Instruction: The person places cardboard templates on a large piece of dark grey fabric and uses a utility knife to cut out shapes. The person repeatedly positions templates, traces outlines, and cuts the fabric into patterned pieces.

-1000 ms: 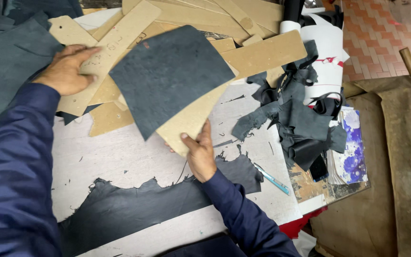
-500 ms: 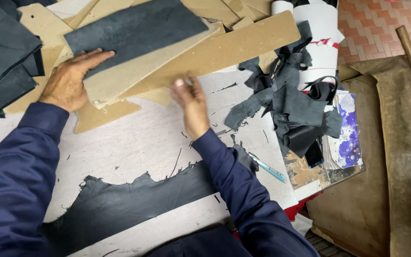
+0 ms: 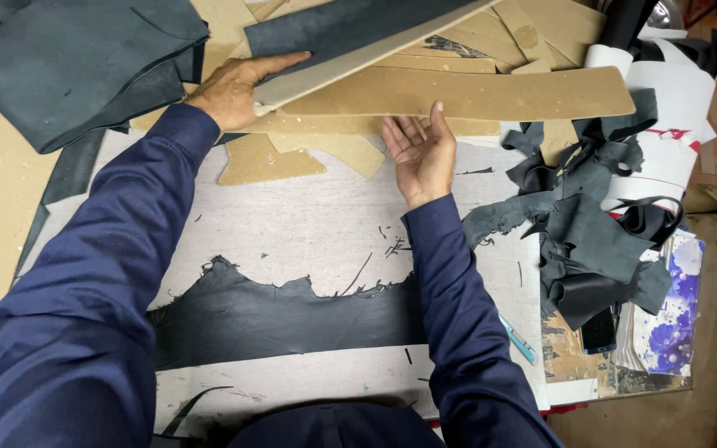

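Left hand (image 3: 234, 87) lies flat, fingers extended, on the near-left end of the pale board (image 3: 350, 62) that carries the dark leather panel (image 3: 350, 25); thumb looks tucked at the board's edge, so more a press/pinch than a closed grasp. Right hand (image 3: 421, 153) is open, palm up, fingertips touching the underside edge of the long brown cardboard strip (image 3: 458, 93), not closed on anything. The pale board's long axis runs from lower left to upper right, tilted, its low end at the left hand and its far end out of frame at the top. The brown strip lies almost level, left to right, just under it and overlapping. Left hand is the nearer one to the leather panel; right hand sits below and right of it, at the strip's middle. Loose leather scraps (image 3: 591, 241) lie well apart to the right on the worktable (image 3: 309, 224).
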Motion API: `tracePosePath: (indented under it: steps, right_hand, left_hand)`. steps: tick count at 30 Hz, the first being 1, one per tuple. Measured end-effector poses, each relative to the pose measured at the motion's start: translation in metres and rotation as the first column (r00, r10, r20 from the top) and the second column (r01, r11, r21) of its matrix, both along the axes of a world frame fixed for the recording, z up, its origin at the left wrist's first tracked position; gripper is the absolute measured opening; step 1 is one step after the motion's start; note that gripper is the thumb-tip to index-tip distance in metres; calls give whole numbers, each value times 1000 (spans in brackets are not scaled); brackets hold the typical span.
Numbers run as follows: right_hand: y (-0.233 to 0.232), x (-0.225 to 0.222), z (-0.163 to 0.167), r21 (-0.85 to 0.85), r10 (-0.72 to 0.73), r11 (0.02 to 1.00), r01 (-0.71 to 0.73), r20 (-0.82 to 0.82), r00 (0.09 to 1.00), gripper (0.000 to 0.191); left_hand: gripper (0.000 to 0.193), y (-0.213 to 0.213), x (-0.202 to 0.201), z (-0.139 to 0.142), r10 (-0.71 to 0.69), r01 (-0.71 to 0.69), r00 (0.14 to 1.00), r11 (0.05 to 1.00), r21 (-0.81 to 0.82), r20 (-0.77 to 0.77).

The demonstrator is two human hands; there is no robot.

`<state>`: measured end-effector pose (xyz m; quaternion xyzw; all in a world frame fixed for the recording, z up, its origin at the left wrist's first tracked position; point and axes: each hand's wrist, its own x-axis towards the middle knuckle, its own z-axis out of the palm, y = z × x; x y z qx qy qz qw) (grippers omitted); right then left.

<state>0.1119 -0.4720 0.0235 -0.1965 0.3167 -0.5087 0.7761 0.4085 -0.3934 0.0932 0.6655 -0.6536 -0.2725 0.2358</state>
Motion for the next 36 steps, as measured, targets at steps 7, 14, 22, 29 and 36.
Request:
tracePosePath:
  steps: [7, 14, 22, 29, 36]
  right_hand:
    - [-29, 18, 37, -352, 195, 920, -173, 29, 980, 46]
    - [-9, 18, 15, -137, -10, 990, -23, -231, 973, 28]
    - [24, 51, -12, 86, 66, 994, -63, -43, 997, 32]
    - [21, 79, 1, 275, -187, 943, 189, -33, 982, 48]
    - [20, 94, 11, 17, -33, 999, 32, 88, 996, 31]
  left_hand:
    - [90, -7, 0, 0, -126, 168, 916, 982, -81, 380]
    - [44, -26, 21, 16, 88, -96, 988, 994, 54, 124]
    - [50, -48, 50, 19, 111, -111, 965, 994, -11, 236]
    - [46, -36, 50, 14, 125, -135, 986, 987, 86, 114]
    - [51, -30, 62, 8, -9, 17, 993, 998, -68, 121]
